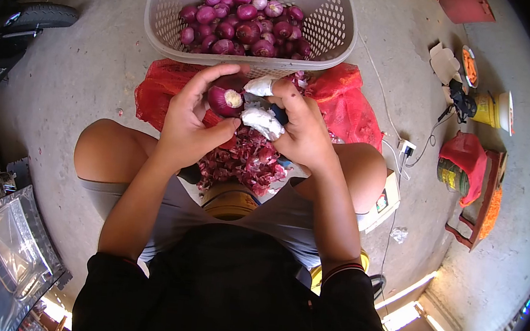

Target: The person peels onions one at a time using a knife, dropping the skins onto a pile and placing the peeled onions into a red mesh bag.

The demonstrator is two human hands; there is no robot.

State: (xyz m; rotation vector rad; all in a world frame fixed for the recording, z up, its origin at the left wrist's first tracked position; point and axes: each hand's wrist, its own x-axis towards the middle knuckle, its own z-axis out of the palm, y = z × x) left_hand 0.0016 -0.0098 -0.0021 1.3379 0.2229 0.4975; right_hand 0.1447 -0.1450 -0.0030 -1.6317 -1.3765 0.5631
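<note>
My left hand (194,109) is closed around a red onion (225,101), its pale cut end facing my right hand. My right hand (296,117), with white wrapping (263,121) on the thumb and a finger, grips what looks like a small knife (278,114); only its dark handle and a bit of grey blade show. The wrapped fingertips are close beside the onion. Beneath both hands lies a heap of onion skins (246,160). Beyond them, a grey plastic basket (247,62) holds many red onions (247,31).
Red mesh sacking (355,104) lies on both sides in front of the basket. A white cable with a socket block (407,147) runs along the floor at right. Further right are a yellow bucket (490,110) and a red-covered container (462,160). A wheel (41,16) stands at left.
</note>
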